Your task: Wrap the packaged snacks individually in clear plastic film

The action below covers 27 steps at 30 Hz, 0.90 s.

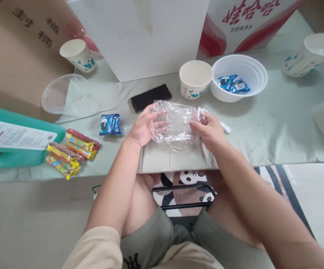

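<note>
A clear, crinkled plastic bag (179, 123) is stretched between my two hands above the table's near edge. My right hand (208, 129) is closed on the bag's right side, with the thumb pressed on the film. On the other side, my left hand (146, 127) has its fingers spread, their tips overlapping the clear film. Whether those fingertips are inside the bag or behind it, I cannot tell. Just beyond my left hand lies a black phone (151, 98). A white object (225, 127) shows partly past my right hand.
A paper cup (195, 80) and a white bowl (216, 87) with blue packets (236, 84) stand beyond my hands. Left are a blue packet (110, 124), wrapped sausages (82, 144), a clear lid (63, 93) and a green jug (18, 112). Boxes (150, 41) line the back.
</note>
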{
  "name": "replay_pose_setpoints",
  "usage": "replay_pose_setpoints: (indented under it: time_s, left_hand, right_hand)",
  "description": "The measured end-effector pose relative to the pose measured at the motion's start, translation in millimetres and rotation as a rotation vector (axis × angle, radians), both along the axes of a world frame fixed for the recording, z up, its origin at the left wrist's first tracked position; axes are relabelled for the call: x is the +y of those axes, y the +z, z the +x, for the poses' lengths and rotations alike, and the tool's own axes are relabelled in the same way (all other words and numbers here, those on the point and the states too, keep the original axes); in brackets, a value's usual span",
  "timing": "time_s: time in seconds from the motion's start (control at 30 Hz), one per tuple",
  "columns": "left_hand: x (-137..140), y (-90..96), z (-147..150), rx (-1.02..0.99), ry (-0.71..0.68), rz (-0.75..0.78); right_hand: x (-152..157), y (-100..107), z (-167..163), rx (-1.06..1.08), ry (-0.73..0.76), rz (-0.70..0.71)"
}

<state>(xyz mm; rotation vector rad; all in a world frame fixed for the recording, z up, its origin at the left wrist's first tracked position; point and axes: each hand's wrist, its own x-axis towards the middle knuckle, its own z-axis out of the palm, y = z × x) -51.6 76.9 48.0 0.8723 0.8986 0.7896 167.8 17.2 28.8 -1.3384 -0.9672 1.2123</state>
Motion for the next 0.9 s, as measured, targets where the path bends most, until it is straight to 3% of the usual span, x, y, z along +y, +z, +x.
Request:
replay_pose_setpoints:
  time_s: [0.13,0.33,0.5,0.77,0.9]
  left_hand:
    - [-3,-4.3,3,0.062,-0.175,-0.059]
    - [-4,-7.1,11,0.116,-0.007,-0.009]
    - [-3,-2.9,8,0.219,-0.079,-0.030]
    - [-4,0.0,1,0.003,-0.043,0.007]
    - [0,-2.5,-1,-0.019,-0.037,0.009]
  right_hand:
    - [3,-3,1,0.091,-0.094,0.038]
    - [0,1,-3,0.186,0.091,-0.138]
    - [-3,8,-3,0.120,0.085,-0.211]
    - [-2,8,0,0.301,0.059,-0.116]
    - [0,5,4,0.285,0.056,-0.053]
